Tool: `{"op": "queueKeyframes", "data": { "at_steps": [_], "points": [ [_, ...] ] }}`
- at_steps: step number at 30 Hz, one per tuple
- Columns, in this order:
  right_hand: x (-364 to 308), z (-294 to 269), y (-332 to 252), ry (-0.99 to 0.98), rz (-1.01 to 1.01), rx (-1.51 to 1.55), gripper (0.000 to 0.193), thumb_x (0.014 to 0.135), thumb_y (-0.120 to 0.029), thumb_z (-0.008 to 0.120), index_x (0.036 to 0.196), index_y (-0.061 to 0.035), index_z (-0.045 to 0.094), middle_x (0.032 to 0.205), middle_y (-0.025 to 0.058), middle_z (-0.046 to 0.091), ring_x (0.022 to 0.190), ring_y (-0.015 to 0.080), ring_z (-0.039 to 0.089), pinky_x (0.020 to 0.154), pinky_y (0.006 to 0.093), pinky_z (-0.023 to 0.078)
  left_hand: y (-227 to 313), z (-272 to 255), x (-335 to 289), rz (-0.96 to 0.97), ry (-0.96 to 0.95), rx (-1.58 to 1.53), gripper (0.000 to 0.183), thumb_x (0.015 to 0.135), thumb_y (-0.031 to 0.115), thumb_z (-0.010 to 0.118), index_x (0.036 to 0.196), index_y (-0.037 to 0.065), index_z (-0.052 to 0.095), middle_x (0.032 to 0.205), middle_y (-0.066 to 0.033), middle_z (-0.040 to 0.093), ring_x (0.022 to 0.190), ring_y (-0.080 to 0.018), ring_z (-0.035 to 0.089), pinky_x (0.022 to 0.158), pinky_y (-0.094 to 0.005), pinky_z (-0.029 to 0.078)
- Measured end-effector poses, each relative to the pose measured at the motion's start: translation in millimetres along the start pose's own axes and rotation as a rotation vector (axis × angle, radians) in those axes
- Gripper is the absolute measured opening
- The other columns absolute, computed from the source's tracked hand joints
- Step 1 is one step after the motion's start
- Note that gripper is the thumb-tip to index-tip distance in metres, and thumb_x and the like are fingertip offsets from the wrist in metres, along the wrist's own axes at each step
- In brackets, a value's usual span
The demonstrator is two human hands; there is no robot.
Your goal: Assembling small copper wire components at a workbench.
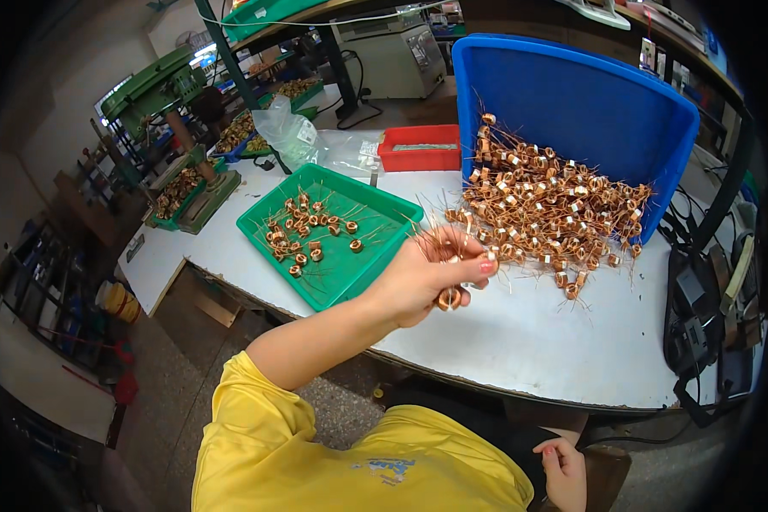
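Observation:
My left hand (439,273) reaches over the table between the green tray and the coil pile. Its fingers and thumb close on several small copper wire coils (450,299), whose thin leads stick out around the fingers. The green tray (333,277) holds a loose group of similar coils (303,224), mostly toward its left half. A large heap of copper coils (555,205) spills out of the blue bin (572,94), which lies tipped on its side. My right hand (565,474) rests low by my lap, fingers curled, with nothing visible in it.
A red box (420,148) and clear plastic bags (316,141) lie behind the tray. Black equipment with cables (691,307) stands at the right table edge. A green drill press (154,90) and more trays of coils (179,192) are at the far left.

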State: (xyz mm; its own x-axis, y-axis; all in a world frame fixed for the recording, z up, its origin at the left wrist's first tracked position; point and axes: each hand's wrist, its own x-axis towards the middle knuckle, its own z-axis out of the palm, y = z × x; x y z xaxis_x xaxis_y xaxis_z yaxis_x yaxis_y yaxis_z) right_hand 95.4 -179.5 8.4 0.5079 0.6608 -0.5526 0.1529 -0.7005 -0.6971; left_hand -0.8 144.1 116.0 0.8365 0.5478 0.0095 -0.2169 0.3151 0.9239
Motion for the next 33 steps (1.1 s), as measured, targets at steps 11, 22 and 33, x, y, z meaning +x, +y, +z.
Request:
{"op": "queueKeyframes", "data": {
  "at_steps": [11, 22, 33],
  "points": [
    [8.4, 6.7, 5.2, 0.01, -0.06, 0.095, 0.021, 0.091, -0.016, 0.044, 0.092, -0.0024, 0.059, 0.088, 0.005, 0.057, 0.08, 0.0166, 0.049, 0.074, 0.0253, 0.039, 2.1, -25.6, 12.5, 0.01, 0.144, 0.033, 0.014, 0.075, 0.004, 0.069, 0.073, 0.004, 0.055, 0.07, -0.0092, 0.062, 0.053, -0.0109, 0.059, 0.038, -0.0161, 0.043],
    [7.6, 12.3, 14.4, 0.127, -0.208, 0.265, 0.016, 0.087, -0.009, 0.044, 0.082, -0.0022, 0.059, 0.058, -0.0024, 0.04, 0.053, 0.0052, 0.031, 0.047, 0.0194, 0.024, 52.2, -64.5, 14.2, 0.575, 0.354, 0.488, 0.017, 0.072, 0.004, 0.071, 0.069, 0.006, 0.055, 0.08, -0.0096, 0.065, 0.046, -0.0095, 0.056, 0.034, -0.0149, 0.038],
    [3.0, 11.7, -6.3, 0.185, -0.196, 0.249, 0.015, 0.084, -0.005, 0.046, 0.08, -0.0008, 0.06, 0.057, -0.0002, 0.046, 0.05, 0.0079, 0.032, 0.047, 0.0209, 0.026, 28.7, -110.5, 26.6, 0.951, 0.516, 1.671, 0.032, 0.07, 0.009, 0.067, 0.099, 0.001, 0.056, 0.1, -0.0108, 0.06, 0.087, -0.0252, 0.057, 0.078, -0.0324, 0.046]
  ]
}}
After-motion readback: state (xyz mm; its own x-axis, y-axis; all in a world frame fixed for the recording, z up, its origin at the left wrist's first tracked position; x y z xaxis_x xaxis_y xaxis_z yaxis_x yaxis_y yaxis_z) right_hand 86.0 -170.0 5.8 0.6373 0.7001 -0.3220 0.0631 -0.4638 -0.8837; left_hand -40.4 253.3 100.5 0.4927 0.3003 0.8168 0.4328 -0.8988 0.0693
